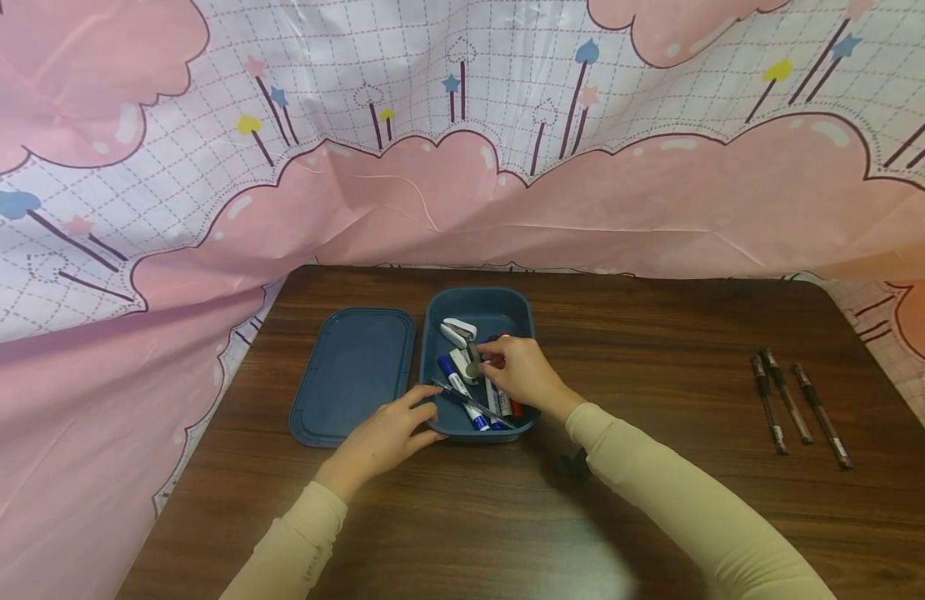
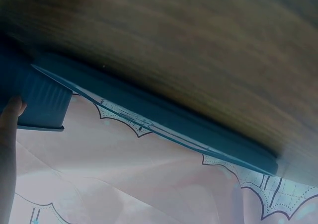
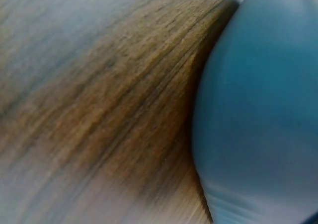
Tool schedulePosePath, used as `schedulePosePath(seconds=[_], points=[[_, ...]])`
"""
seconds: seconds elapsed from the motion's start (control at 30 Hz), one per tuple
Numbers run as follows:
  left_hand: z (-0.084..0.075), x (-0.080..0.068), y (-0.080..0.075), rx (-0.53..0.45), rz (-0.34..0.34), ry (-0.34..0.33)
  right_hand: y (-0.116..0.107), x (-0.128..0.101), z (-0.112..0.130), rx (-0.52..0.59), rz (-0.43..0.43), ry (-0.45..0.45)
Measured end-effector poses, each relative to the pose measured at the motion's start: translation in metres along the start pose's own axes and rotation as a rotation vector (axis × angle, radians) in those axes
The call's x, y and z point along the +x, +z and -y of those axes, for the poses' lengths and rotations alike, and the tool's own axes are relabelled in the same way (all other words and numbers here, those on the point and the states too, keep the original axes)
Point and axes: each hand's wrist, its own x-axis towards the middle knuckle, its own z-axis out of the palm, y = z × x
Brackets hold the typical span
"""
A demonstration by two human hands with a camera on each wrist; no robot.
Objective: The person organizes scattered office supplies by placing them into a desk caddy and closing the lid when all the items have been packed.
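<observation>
A blue-grey box (image 1: 477, 297) stands on the table and holds a white stapler (image 1: 458, 332), a blue-capped marker (image 1: 462, 392), other markers and a black pen (image 1: 473, 405) lying across them. My right hand (image 1: 522, 371) reaches in over the box's right side, thumb and fingertips pinching a small grey item (image 1: 473, 368); its kind I cannot tell. At the box's near left corner, my left hand (image 1: 387, 429) rests its fingers at the rim, fingertips beside the pen's end. In the left wrist view a finger (image 2: 12, 112) lies against the box's wall (image 2: 44, 100).
The box's flat lid (image 1: 353, 375) lies on the table left of the box. Several dark pens, one a black pen (image 1: 822, 417), lie at the far right. A small black object (image 1: 573, 465) sits near my right forearm. A patterned pink cloth (image 1: 582, 208) hangs behind the table.
</observation>
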Motion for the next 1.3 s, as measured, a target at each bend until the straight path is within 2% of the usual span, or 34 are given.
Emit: schedulePosePath(seconds=[0.4, 0.63, 0.97, 1.3], points=[[0.001, 0.000, 0.000, -0.010, -0.013, 0.020, 0.001, -0.001, 0.000, 0.026, -0.045, -0.037], [0.001, -0.001, 0.001, -0.008, -0.016, 0.022, -0.008, 0.001, 0.004, 0.032, -0.076, -0.053], [0.001, -0.002, 0.001, -0.007, -0.002, 0.005, -0.039, 0.006, 0.006, 0.033, -0.116, -0.040], [0.000, -0.001, 0.000, -0.013, -0.002, -0.002, -0.089, 0.012, -0.001, -0.029, -0.252, -0.006]])
